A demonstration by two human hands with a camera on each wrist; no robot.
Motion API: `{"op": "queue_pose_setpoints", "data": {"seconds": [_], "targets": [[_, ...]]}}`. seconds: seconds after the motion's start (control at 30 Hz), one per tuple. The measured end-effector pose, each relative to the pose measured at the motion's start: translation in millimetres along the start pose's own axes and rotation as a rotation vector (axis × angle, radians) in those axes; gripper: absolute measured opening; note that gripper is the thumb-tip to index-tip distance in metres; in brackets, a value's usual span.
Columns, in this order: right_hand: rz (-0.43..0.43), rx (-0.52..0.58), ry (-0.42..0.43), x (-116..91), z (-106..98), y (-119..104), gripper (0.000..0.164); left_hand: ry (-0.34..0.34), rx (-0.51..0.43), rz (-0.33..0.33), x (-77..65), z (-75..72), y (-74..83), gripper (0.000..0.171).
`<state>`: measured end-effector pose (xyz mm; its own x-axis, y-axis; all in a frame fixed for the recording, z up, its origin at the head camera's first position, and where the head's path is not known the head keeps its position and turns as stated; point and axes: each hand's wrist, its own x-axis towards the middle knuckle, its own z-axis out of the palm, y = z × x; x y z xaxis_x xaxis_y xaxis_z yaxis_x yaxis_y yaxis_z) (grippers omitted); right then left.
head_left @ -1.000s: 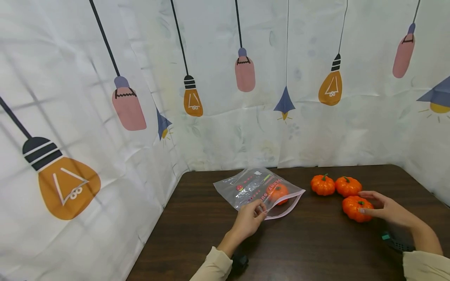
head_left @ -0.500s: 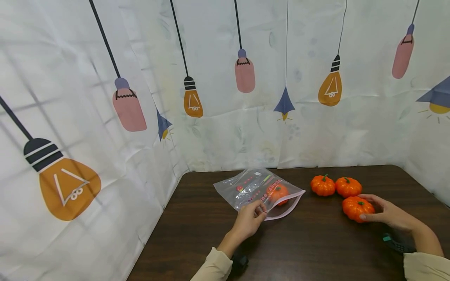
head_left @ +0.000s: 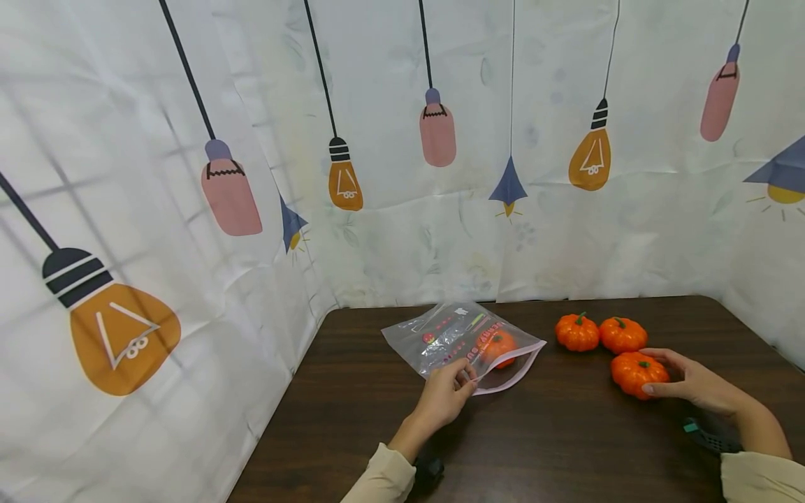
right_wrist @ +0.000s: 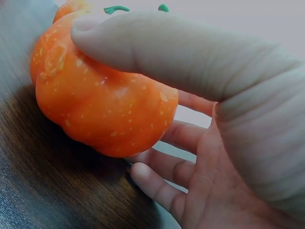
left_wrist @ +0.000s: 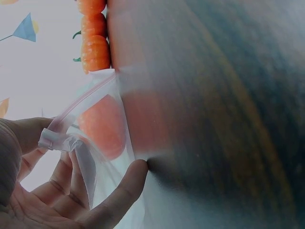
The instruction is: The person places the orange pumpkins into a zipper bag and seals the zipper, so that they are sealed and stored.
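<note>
A clear zip bag [head_left: 443,339] with red print lies flat on the table, its pink-edged mouth facing front right. One orange pumpkin [head_left: 497,347] shows inside it. At that mouth my left hand [head_left: 448,395] pinches the upper edge and holds it raised; in the left wrist view the zip strip [left_wrist: 59,140] is between thumb and fingers. On the right, my right hand [head_left: 694,381] grips a toy pumpkin [head_left: 638,374]. Its thumb [right_wrist: 124,43] lies across the top side and the other fingers curl behind. Wood grain shows close beneath this pumpkin in the right wrist view.
Two more orange pumpkins, a left one [head_left: 576,332] and a right one [head_left: 622,334], sit side by side just behind the gripped one. The dark wooden table [head_left: 553,440] meets a white curtain [head_left: 402,244] printed with lamps at its back and left edges.
My right hand has closed in on the front pumpkin, its thumb now lying against it. The left hand and the bag have stayed in place.
</note>
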<state>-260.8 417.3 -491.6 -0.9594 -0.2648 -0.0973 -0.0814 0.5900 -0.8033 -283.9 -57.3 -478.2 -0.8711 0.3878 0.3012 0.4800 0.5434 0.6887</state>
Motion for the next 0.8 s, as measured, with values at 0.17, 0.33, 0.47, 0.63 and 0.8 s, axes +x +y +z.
{"op": "queue_pose_setpoints", "data": {"seconds": [0.17, 0.33, 0.47, 0.63, 0.8], "targets": [[0.016, -0.022, 0.017, 0.9, 0.1, -0.7, 0.074, -0.001, 0.000, -0.001, -0.1, 0.0, 0.1, 0.012], [0.027, -0.050, 0.032, 1.6, 0.3, -2.8, 0.074, -0.003, -0.003, -0.006, 0.3, 0.0, 0.0, 0.012], [0.011, -0.060, 0.047, 2.5, 2.2, -6.6, 0.072, -0.001, -0.003, -0.010, 0.2, -0.3, 0.3, 0.012], [-0.026, -0.051, 0.065, 3.6, 3.3, -12.8, 0.071, 0.004, 0.004, -0.006, 0.3, -0.2, 1.0, 0.012], [-0.026, -0.013, 0.076, 4.0, 1.8, -20.3, 0.069, 0.004, 0.010, -0.007, 0.1, -0.3, 1.4, 0.011]]}}
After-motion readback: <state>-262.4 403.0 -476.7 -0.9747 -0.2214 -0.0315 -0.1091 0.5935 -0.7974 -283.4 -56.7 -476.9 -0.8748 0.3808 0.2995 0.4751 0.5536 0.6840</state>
